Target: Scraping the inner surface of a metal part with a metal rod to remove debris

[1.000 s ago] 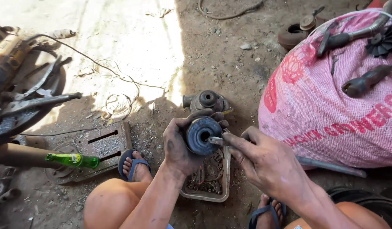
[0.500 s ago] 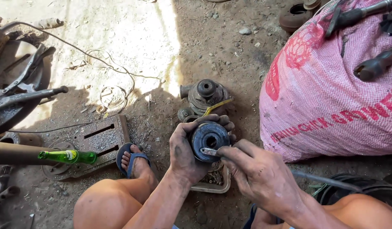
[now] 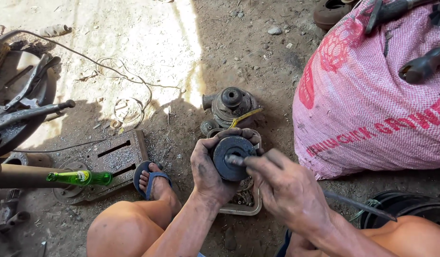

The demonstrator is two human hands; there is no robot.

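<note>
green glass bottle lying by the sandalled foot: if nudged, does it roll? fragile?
The green bottle lies on its side on gritty ground, so it would probably roll a little, then snag on the metal plate beside it. It looks like glass: likely breakable, smooth, possibly slippery for greasy hands.

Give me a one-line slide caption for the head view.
Left hand grips a round black metal part while the right hand works a small tool at its centre, above a parts tray.
</note>
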